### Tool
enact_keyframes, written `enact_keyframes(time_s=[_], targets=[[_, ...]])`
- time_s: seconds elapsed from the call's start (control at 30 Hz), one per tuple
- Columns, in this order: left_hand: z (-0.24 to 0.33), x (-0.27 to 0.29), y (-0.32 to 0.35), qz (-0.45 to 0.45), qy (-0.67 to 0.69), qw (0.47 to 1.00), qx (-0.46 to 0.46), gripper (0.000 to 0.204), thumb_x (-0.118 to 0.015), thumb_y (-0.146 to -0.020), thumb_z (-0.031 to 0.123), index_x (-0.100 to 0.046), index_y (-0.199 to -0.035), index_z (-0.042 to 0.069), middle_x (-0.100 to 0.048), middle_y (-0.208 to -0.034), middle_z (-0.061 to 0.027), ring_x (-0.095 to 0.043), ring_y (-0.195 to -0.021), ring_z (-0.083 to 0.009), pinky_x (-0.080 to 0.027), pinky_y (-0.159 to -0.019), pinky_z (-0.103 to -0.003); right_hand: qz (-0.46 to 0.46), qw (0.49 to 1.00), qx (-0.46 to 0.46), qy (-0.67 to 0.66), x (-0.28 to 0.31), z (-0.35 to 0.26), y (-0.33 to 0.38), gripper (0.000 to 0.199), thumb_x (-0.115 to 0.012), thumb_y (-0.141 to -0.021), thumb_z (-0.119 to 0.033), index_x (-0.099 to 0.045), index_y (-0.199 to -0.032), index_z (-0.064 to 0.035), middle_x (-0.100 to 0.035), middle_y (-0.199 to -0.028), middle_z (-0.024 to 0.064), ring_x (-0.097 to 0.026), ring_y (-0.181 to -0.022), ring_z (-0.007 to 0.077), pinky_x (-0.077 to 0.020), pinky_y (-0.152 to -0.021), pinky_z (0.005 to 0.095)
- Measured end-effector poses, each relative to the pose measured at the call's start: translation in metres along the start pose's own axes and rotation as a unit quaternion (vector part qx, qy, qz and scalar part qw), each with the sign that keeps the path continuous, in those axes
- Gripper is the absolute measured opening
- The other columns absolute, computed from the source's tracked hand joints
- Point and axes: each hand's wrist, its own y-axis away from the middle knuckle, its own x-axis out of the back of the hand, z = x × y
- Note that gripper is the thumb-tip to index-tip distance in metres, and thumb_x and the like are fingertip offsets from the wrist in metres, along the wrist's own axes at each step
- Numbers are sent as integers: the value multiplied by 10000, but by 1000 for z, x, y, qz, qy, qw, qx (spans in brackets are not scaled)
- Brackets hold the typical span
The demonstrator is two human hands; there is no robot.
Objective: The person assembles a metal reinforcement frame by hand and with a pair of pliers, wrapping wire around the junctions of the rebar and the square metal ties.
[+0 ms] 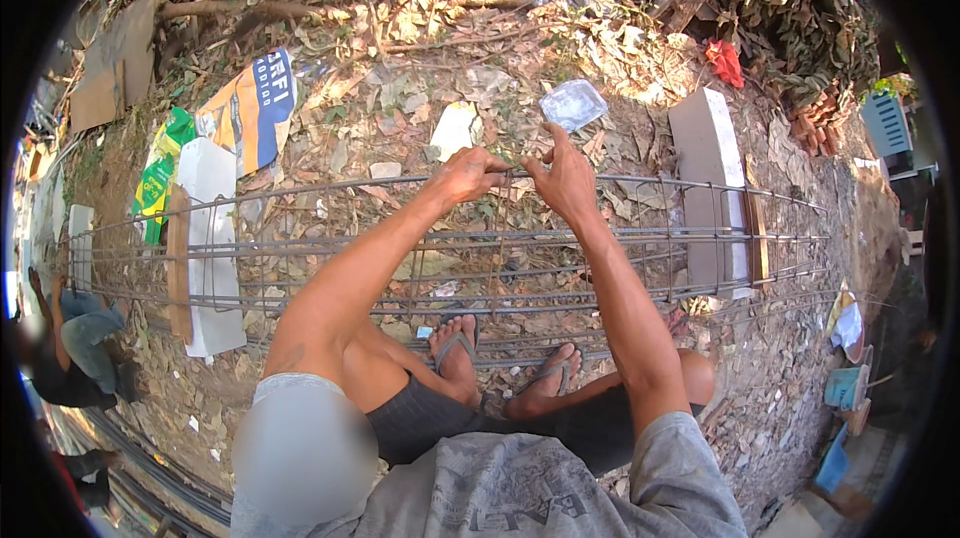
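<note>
A long steel rebar cage point(540, 232), made of straight bars with square stirrups, lies from left to right in front of me. My left hand point(468, 175) is at its far top bar, fingers closed in a pinch beside a stirrup. Just to the right, my right hand point(562, 178) meets the same bar with thumb and forefinger pinched close to that joint. Whatever lies between the fingertips is too small to make out. Two pale blocks bear the cage: the left block point(212, 283) and the right block point(708, 163).
Dry leaves cover the ground. Beyond the cage lie a clear plastic tray point(573, 105), an orange-and-blue sack point(250, 118) and a green-and-yellow packet point(163, 173). At far left another person point(85, 338) crouches near the cage's end. Long dark bars point(150, 468) lie behind at lower left.
</note>
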Motion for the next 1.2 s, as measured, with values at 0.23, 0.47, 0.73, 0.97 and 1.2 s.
enact_keyframes(time_s=[0.23,0.47,0.73,0.97,1.2], targets=[[14,3,7,9,-7,999,38,311,-728,-881,341,-774,-1159,210,-754,-985,-164,-724,-910,-325,-540,-843,-437,-82,974,145,156,5,-9,-5,274,-739,-869,-315,-771,-1054,-115,-711,-1023,144,-705,-924,348,-557,-805,463],[2,0,12,13,-1,999,50,303,-698,-869,304,-778,-1142,200,-755,-977,-161,-724,-899,-316,-542,-837,-424,-126,989,-61,45,-21,-1,-23,319,-752,-768,-366,-788,-813,-52,-741,-806,204,-720,-774,402,-574,-743,481],[24,-7,-10,11,-12,999,51,346,-727,-844,298,-773,-1177,217,-773,-952,-125,-731,-825,-212,-545,-782,-363,-6,997,46,64,9,20,-12,520,-746,-857,-452,-734,-1208,-70,-735,-867,186,-699,-770,305,-532,-747,403],[-4,-1,7,34,-2,997,67,352,-730,-847,285,-771,-1187,207,-741,-1191,-127,-697,-1131,-277,-533,-994,-379,112,991,-71,-34,132,42,122,521,-732,-937,-398,-677,-1275,-5,-658,-831,58,-605,-729,166,-491,-640,324],[11,-26,-23,89,-12,995,48,276,-788,-695,199,-826,-968,185,-788,-957,-41,-751,-898,-236,-588,-819,-344,107,956,-249,-115,79,130,259,693,-702,-955,-464,-491,-1451,-29,-604,-1065,94,-597,-969,196,-485,-794,338]])
